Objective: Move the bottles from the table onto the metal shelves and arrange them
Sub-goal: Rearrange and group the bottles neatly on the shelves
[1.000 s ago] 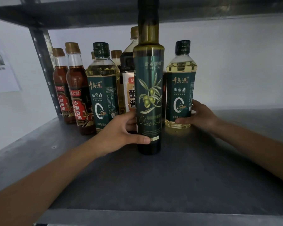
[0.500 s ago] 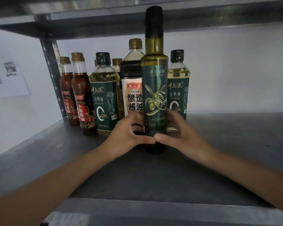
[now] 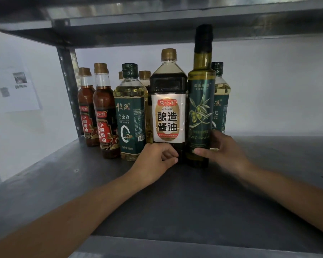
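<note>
On the grey metal shelf (image 3: 175, 202) a tall dark-green olive oil bottle (image 3: 200, 108) stands upright, and my right hand (image 3: 224, 151) grips its lower part from the right. To its left is a large soy sauce bottle (image 3: 168, 101) with a white label. My left hand (image 3: 155, 161) has its fingers curled against this bottle's lower left corner. Further left stand a camellia oil bottle (image 3: 131, 116) and two red-labelled sesame oil bottles (image 3: 104, 112). A second camellia oil bottle (image 3: 220, 97) is partly hidden behind the olive oil.
The upper shelf board (image 3: 157, 21) hangs close above the bottle caps. A perforated upright post (image 3: 67, 81) stands at the back left. More brown-capped bottles (image 3: 145, 75) sit behind the front row. Bare shelf surface extends to the right (image 3: 278, 155). A paper sheet (image 3: 15, 90) hangs on the left wall.
My left hand released the olive oil bottle and moved left onto the soy sauce bottle. My right hand took the olive oil and now has it beside the soy sauce. The view pulled back.
</note>
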Available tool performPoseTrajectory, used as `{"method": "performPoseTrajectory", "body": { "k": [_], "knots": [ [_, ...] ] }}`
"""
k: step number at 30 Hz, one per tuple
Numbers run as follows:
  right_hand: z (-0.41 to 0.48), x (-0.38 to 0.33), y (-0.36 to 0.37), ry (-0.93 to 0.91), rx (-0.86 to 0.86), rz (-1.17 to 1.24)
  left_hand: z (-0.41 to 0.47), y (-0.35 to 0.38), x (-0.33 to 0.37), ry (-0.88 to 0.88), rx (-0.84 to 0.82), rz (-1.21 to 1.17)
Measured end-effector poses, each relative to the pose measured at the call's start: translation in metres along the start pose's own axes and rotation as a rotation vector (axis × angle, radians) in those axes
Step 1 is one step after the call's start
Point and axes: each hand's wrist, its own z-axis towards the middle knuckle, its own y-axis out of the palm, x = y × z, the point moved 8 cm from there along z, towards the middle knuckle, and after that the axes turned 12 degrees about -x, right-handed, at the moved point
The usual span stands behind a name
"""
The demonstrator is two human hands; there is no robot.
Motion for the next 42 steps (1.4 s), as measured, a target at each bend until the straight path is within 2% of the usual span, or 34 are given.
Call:
{"method": "performPoseTrajectory", "body": {
  "k": [7, 12, 16, 19, 22, 25, 32, 38, 42],
  "knots": [
    [0.005, 0.002, 0.000, 0.022, 0.034, -0.025, 0.002, 0.000, -0.002, 0.003, 0.003, 0.022],
    [0.000, -0.005, -0.001, 0.032, 0.038, -0.248, -0.004, 0.008, 0.009, 0.040, -0.045, 0.189],
    [-0.020, 0.004, 0.007, 0.098, -0.151, -0.479, -0.021, 0.029, 0.032, 0.072, -0.176, 0.471],
    [-0.054, 0.002, 0.004, -0.008, -0.298, -0.663, -0.033, 0.044, 0.054, 0.025, -0.236, 0.457],
    [-0.098, -0.001, -0.014, -0.104, -0.393, -0.720, -0.039, 0.065, 0.087, -0.018, -0.276, 0.483],
    [-0.140, 0.005, -0.053, -0.093, -0.338, -0.752, -0.033, 0.095, 0.126, -0.022, -0.292, 0.522],
    [-0.251, 0.039, -0.182, 0.169, -0.068, -0.845, -0.002, 0.190, 0.236, 0.152, -0.352, 0.532],
    [-0.344, 0.089, -0.298, 0.404, 0.196, -0.722, 0.030, 0.278, 0.341, 0.321, -0.375, 0.417],
    [-0.376, 0.113, -0.355, 0.461, 0.392, -0.607, 0.056, 0.314, 0.396, 0.280, -0.412, 0.254]
  ]
}}
